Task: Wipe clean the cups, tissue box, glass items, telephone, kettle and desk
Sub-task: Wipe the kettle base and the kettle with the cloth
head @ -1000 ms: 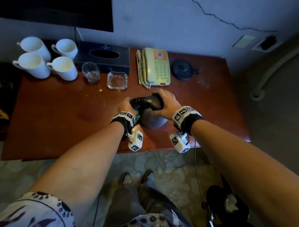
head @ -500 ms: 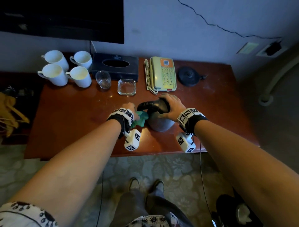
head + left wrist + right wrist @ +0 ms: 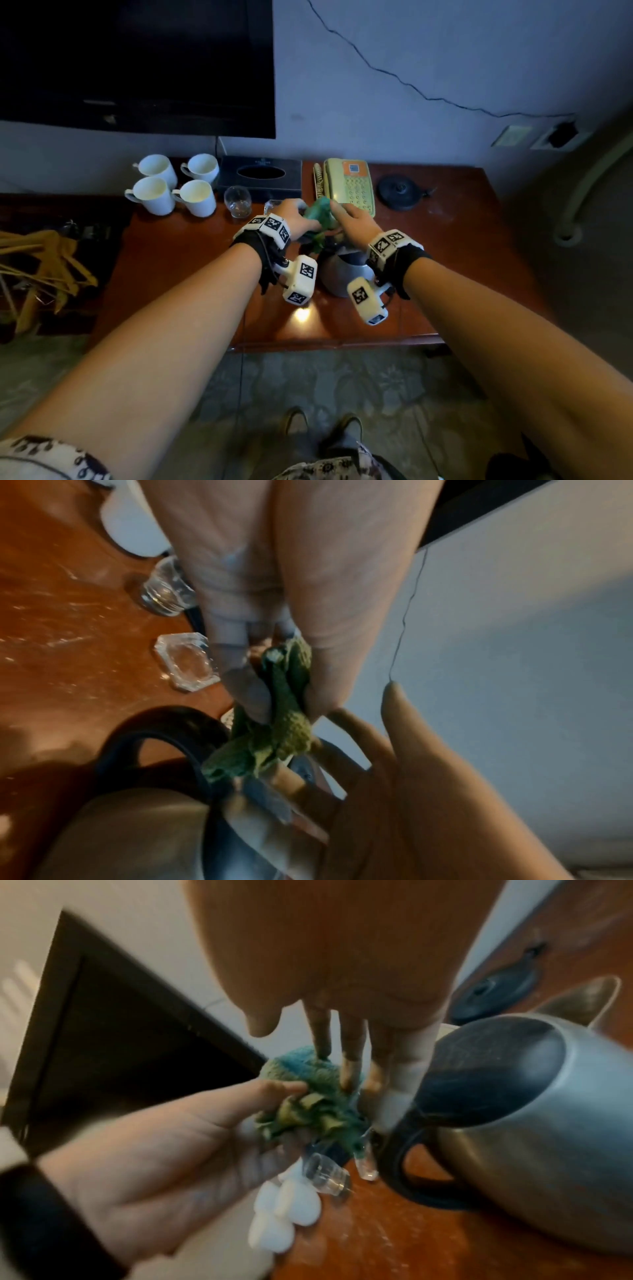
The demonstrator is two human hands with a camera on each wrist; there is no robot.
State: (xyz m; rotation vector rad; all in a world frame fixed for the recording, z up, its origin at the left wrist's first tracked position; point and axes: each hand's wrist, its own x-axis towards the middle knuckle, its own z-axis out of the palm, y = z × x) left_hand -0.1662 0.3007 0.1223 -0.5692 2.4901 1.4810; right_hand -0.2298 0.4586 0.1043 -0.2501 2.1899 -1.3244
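From the head view, both hands meet above the steel kettle [image 3: 337, 274] standing on the bench [image 3: 455, 260], the left hand [image 3: 294, 219] gripping a green cloth [image 3: 320, 212]. The left wrist view shows its fingers [image 3: 246, 685] and thumb pinching the bunched cloth [image 3: 291, 723]. In the right wrist view, the right hand [image 3: 342, 961] has straight, relaxed fingers [image 3: 352, 1047] touching the cloth [image 3: 308, 1085], just beside the kettle [image 3: 531, 1110].

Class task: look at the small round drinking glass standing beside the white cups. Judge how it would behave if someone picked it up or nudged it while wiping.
The drinking glass is clear and looks thin-walled, so probably fragile and light. Its smooth surface may slip in a grip. Its rounded bowl suggests it would roll if tipped, perhaps against the ashtray.
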